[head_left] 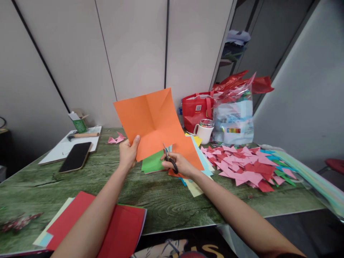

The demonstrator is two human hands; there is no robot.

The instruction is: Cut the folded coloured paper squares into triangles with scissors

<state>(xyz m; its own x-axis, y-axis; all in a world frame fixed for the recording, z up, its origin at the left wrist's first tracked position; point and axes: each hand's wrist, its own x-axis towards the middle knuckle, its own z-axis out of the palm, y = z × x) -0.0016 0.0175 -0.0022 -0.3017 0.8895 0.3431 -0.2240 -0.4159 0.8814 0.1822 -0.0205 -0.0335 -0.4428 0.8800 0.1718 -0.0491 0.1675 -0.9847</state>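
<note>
A large orange sheet of paper [145, 122] with fold creases is held up by my left hand [129, 150], thumb in front at its lower left corner. My right hand [177, 163] grips a pair of scissors [169, 160] by the dark handles, the blades pointing up at the sheet's lower edge. Whether the blades are apart or together is hard to make out. Beneath and behind my right hand lies a loose spread of coloured papers, with a green sheet [152, 162], an orange piece [195, 152] and a pale yellow one [195, 188].
Pink and red folded paper pieces [242, 165] form a pile at right. Behind stand a white mug [204, 133], a red bag [195, 113] and a clear plastic bag [232, 122]. A phone [75, 157] and hammer [86, 135] lie at left; red sheets [122, 229] lie in front.
</note>
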